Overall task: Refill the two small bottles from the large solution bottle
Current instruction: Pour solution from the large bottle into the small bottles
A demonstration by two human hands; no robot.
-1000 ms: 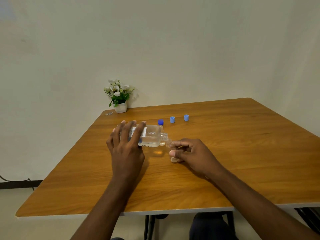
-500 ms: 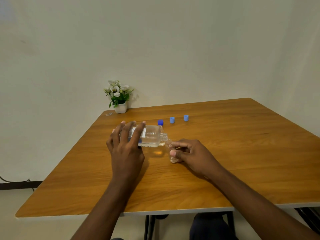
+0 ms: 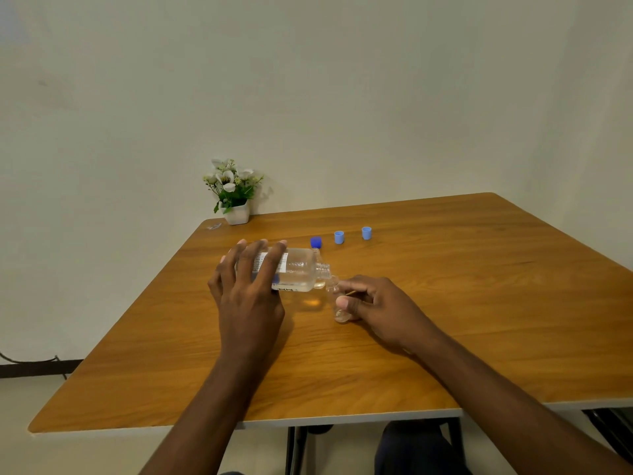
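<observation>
1. The left hand (image 3: pixel 248 293) is what I see first on my screen. Its fingers are curled over the top of a large clear plastic bottle (image 3: pixel 298 270) with a white label, and it grips it tight.
2. That big bottle is held on its side, above the table. Its open mouth points to the right. Clear water-like stuff sits along its low side.
3. The right hand (image 3: pixel 380 306) pinches a small clear bottle (image 3: pixel 337 303) between the thumb and the fingers (the other fingers are tucked behind it, so I cannot see them well).
4. The small bottle stands nearly straight up, leaning a little toward the big one. Its open top is right at the big bottle's mouth. I cannot tell how full it is.
5. Both hands are over the middle of a brown wooden table (image 3: pixel 445 303).
6. Behind the big bottle, in a row on the table, are a dark blue round cap (image 3: pixel 315 241) and two light blue round caps (image 3: pixel 339 237) (image 3: pixel 366 233). They sit apart from each other.
7. At the far left corner of the table, by the pale wall, is a small white pot of white flowers (image 3: pixel 234 193).
</observation>
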